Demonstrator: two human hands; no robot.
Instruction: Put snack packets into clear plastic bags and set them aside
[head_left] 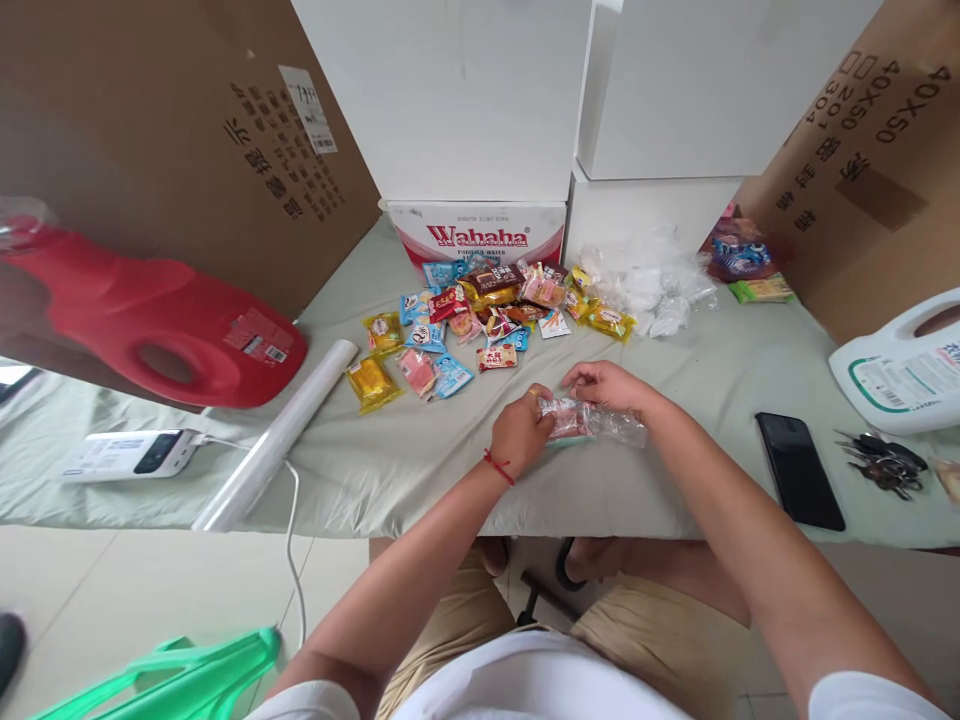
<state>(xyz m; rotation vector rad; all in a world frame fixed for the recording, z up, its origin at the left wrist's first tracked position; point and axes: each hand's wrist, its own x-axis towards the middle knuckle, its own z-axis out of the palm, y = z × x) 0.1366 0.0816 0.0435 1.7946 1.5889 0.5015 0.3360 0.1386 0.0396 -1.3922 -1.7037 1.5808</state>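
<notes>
Near the front of the cloth-covered table [450,470], my left hand [523,430] is closed on the left end of a clear plastic bag [619,425] with pink-and-white packets [568,420] inside. My right hand [600,385] is at the bag's upper edge, fingers bent together; what its fingertips pinch is too small to make out. The bag's loose end trails right, under my right wrist. Behind my hands lies a pile of wrapped snacks [491,290] in brown, red, blue, yellow and pink. A red-and-cream packet [497,357] is the nearest one to my left hand.
Crumpled clear bags [652,290] lie right of the pile, before white boxes [480,100]. At left are a red jug [187,330], a plastic roll [277,435] and a power bank [131,455] with a cable. A phone [800,470], keys [885,465] and a white jug [907,370] are at right.
</notes>
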